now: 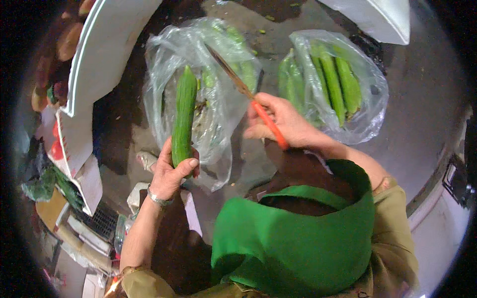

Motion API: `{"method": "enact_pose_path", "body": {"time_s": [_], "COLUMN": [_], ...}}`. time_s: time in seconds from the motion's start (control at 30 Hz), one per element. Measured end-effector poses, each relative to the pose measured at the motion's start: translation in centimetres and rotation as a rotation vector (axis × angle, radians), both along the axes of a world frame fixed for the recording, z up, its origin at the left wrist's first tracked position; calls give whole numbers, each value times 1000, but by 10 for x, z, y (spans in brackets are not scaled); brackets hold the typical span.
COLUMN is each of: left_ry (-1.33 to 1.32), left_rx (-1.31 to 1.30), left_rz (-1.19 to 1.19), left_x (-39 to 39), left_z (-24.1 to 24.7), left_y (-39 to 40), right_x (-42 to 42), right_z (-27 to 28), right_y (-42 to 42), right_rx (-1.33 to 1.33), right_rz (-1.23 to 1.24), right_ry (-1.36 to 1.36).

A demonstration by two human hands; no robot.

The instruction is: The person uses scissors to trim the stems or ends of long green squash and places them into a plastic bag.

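Observation:
My left hand grips the lower end of a long green luffa gourd, held upright with its tapered end away from me. In my right hand are scissors with orange handles and long rust-brown blades, seen edge-on. The blades point up and left, apart from the gourd. Below the gourd lies a clear plastic bag with green pieces and debris showing through it. More luffa gourds lie in a second clear plastic bag to the right.
White foam boxes stand on the left, one holding red produce. Another white box is at the top right. Green scraps dot the dark floor. A green apron covers my lap.

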State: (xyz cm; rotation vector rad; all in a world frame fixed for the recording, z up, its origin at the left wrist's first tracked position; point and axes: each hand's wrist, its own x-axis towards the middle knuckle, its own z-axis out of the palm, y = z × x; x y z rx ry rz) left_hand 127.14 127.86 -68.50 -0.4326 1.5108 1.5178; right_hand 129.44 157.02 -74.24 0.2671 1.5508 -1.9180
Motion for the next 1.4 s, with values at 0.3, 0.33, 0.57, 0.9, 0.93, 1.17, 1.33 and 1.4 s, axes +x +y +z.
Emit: {"method": "enact_pose_path", "body": {"time_s": [0.3,0.33,0.57,0.9,0.93,1.17,1.33,1.4], "left_ry": [546,561,639,629,534,235,572,484], "left_rx": [143,120,-200,-633,-612,-524,-769,-793], "left_rz": [-339,-439,-363,-242,-163,-5,-116,-53], "left_x": [-19,-24,-43,-66,-66,-65,-70,-76], "left_z": [-11,-7,-69,-217,-225,-202,-223,-209], "left_y": [143,147,94,7,8,70,80,90], "right_x": [-7,-4,56,75,69,66,31,20], "right_z": [39,44,47,-27,-24,-12,20,26], "right_y": [39,55,170,189,187,165,126,114], "right_rx": [104,125,590,720,720,967,643,521], "right_rz": [-603,-635,-566,-356,-368,-517,-596,-528], "right_ry": [231,197,46,33,63,297,231,210]}}
